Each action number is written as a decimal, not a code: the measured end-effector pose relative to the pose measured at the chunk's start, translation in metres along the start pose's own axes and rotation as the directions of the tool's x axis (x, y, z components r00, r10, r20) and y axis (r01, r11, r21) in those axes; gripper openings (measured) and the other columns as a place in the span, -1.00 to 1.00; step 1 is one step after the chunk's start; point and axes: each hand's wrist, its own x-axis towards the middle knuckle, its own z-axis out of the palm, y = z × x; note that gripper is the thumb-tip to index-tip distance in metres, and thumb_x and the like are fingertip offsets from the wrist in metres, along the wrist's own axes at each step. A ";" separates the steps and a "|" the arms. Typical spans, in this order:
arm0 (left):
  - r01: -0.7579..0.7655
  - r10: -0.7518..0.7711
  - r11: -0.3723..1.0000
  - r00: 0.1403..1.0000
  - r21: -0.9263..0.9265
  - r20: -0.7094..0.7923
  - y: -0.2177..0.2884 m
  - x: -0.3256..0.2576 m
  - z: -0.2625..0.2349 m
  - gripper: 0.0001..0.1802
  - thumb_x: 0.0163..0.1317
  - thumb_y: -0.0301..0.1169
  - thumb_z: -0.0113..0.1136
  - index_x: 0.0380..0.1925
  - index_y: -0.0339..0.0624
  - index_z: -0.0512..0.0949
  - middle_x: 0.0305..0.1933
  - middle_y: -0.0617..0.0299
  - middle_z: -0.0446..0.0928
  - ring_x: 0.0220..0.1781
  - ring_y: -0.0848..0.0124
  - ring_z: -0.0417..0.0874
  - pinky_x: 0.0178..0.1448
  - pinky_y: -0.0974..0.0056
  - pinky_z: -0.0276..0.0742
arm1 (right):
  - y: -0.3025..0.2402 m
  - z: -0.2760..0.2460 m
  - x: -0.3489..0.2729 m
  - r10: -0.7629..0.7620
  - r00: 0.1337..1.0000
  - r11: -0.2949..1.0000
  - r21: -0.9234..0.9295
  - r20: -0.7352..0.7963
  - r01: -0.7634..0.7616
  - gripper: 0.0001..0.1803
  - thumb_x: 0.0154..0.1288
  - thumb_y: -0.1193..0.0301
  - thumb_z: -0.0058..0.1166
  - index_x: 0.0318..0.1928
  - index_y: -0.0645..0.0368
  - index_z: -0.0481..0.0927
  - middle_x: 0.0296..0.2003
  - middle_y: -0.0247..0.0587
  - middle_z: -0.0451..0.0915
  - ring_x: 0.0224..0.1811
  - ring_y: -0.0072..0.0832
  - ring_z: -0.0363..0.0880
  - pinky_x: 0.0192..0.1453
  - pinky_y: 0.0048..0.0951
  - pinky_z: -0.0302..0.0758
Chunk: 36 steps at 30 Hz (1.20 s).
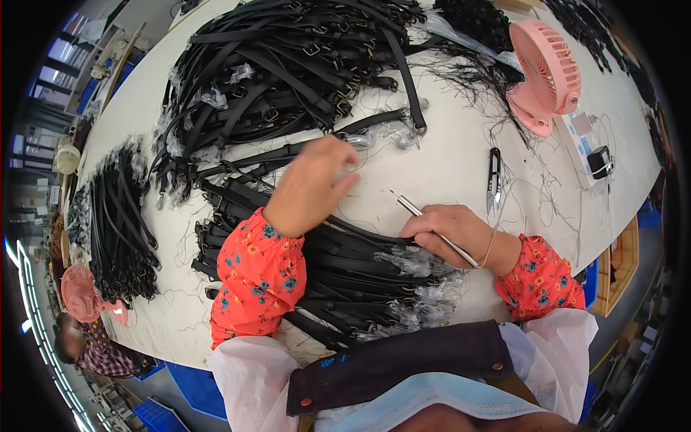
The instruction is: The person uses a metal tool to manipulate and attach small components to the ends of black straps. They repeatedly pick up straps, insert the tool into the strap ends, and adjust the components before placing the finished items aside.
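Note:
My right hand (453,234) is closed round a slim silver pen-like tool (409,206) with a thin dark point, tilted up to the left. Its fingertips are beside the end of a black strap (360,234), and I cannot tell whether they grip it. My left hand (309,183), blurred by motion, has its thumb apart from its fingers over the lower edge of the far heap of black buckled straps (273,79). Nothing shows clearly in it. Between my forearms lies a nearer pile of black straps (338,273) with clear plastic wrap (425,299) at the ends.
Black thread snips (494,180) lie to the right, near a pink fan (543,72) and a black plug adapter (599,163). Loose black threads (482,79) cover the far right. Another strap bundle (119,223) and a pink fan (80,294) are at left, with a person (93,345) beyond.

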 end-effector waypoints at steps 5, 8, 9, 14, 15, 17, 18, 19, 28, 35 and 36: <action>0.050 0.012 0.918 0.988 0.394 -0.153 -0.031 -0.002 -0.009 -0.70 0.10 -0.45 0.41 -0.14 -0.21 0.63 -0.21 0.09 0.62 -0.10 0.03 0.60 0.05 0.10 0.52 | -0.002 0.001 0.001 -0.007 0.999 1.000 0.025 -0.042 0.008 -0.88 0.48 0.47 0.07 -0.03 0.12 0.56 -0.34 -0.22 0.66 -0.33 -0.22 0.67 -0.23 -0.30 0.59; 0.063 -0.015 0.935 0.990 0.348 -0.138 -0.032 -0.001 -0.008 -0.71 0.12 -0.43 0.42 -0.13 -0.20 0.67 -0.25 0.10 0.63 -0.13 0.09 0.62 -0.03 0.12 0.54 | 0.002 0.004 -0.001 -0.012 0.997 1.000 0.024 -0.071 0.014 -0.88 0.48 0.46 0.08 -0.03 0.11 0.57 -0.34 -0.25 0.67 -0.35 -0.24 0.66 -0.24 -0.29 0.59; 0.060 -0.004 0.936 0.987 0.346 -0.159 -0.029 0.000 -0.007 -0.71 0.12 -0.42 0.43 -0.13 -0.19 0.68 -0.26 0.11 0.63 -0.14 0.11 0.63 -0.06 0.12 0.55 | 0.002 0.004 -0.001 -0.014 0.997 1.000 0.022 -0.081 0.016 -0.88 0.48 0.46 0.09 -0.03 0.11 0.57 -0.34 -0.26 0.68 -0.36 -0.26 0.66 -0.24 -0.29 0.58; 0.031 -0.011 0.992 0.986 0.121 -0.164 -0.002 0.004 -0.003 -0.75 0.16 -0.40 0.40 -0.14 -0.13 0.71 -0.30 0.12 0.64 -0.27 0.13 0.66 -0.18 0.15 0.57 | -0.001 -0.002 -0.002 -0.043 0.976 0.984 -0.178 -0.215 0.005 -0.80 0.36 0.55 0.13 -0.04 0.05 0.58 -0.29 -0.30 0.71 -0.26 -0.26 0.64 -0.11 -0.24 0.54; 0.002 0.004 0.999 0.991 0.042 -0.132 0.003 0.003 0.000 -0.75 0.17 -0.40 0.40 -0.13 -0.13 0.71 -0.31 0.11 0.64 -0.30 0.12 0.67 -0.21 0.15 0.58 | -0.001 -0.002 -0.002 -0.049 0.957 0.977 -0.214 -0.285 -0.013 -0.77 0.33 0.57 0.14 -0.04 0.04 0.58 -0.27 -0.31 0.71 -0.24 -0.26 0.63 -0.08 -0.23 0.52; -0.103 0.100 0.987 0.995 -0.126 -0.024 0.010 -0.001 0.014 -0.71 0.16 -0.50 0.44 -0.08 -0.20 0.70 -0.32 0.07 0.66 -0.37 0.21 0.67 -0.23 0.25 0.57 | 0.001 -0.004 0.005 -0.138 0.913 0.952 -0.306 -0.383 0.016 -0.67 0.22 0.63 0.18 -0.02 0.05 0.57 -0.14 -0.29 0.73 -0.13 -0.20 0.63 0.07 -0.22 0.50; -0.062 0.077 0.972 0.995 -0.228 0.060 0.015 -0.003 0.021 -0.70 0.16 -0.51 0.44 -0.07 -0.20 0.70 -0.29 0.05 0.67 -0.33 0.21 0.69 -0.20 0.25 0.58 | 0.004 -0.002 0.009 -0.166 0.892 0.937 -0.348 -0.420 0.010 -0.66 0.21 0.64 0.19 -0.01 0.06 0.57 -0.11 -0.28 0.73 -0.12 -0.20 0.63 0.09 -0.23 0.50; -0.011 0.061 0.946 0.987 -0.323 0.145 0.020 -0.004 0.027 -0.70 0.17 -0.51 0.43 -0.06 -0.21 0.69 -0.26 0.04 0.67 -0.29 0.21 0.71 -0.18 0.25 0.59 | 0.006 -0.001 0.010 -0.195 0.869 0.921 -0.389 -0.455 0.003 -0.64 0.19 0.64 0.21 -0.01 0.07 0.57 -0.08 -0.27 0.72 -0.11 -0.20 0.63 0.11 -0.24 0.50; -0.057 0.063 0.993 0.996 -0.105 0.056 0.014 -0.004 0.030 -0.62 0.09 -0.42 0.50 -0.09 -0.23 0.61 0.14 0.05 0.56 0.19 0.09 0.56 0.26 0.16 0.49 | 0.014 0.003 0.002 0.058 0.942 0.953 -0.264 -0.330 -0.151 -0.69 0.24 0.61 0.20 -0.03 0.07 0.58 -0.21 -0.19 0.67 -0.19 -0.16 0.61 -0.01 -0.23 0.52; 0.104 -0.101 0.994 0.982 -0.012 0.157 -0.013 -0.001 0.004 -0.75 0.21 -0.35 0.41 -0.20 -0.22 0.58 -0.05 0.10 0.55 0.01 0.11 0.57 0.09 0.13 0.51 | 0.015 0.004 0.003 0.058 0.919 0.957 -0.239 -0.391 -0.162 -0.73 0.24 0.63 0.19 -0.06 0.09 0.59 -0.27 -0.17 0.66 -0.23 -0.16 0.61 -0.06 -0.23 0.53; 0.152 -0.156 0.988 0.974 0.033 0.162 -0.013 -0.002 0.002 -0.76 0.22 -0.36 0.39 -0.21 -0.23 0.57 -0.08 0.10 0.54 -0.03 0.11 0.57 0.05 0.13 0.52 | 0.015 0.005 0.003 0.056 0.919 0.956 -0.245 -0.391 -0.162 -0.72 0.23 0.63 0.19 -0.07 0.09 0.59 -0.29 -0.18 0.66 -0.25 -0.17 0.61 -0.06 -0.23 0.53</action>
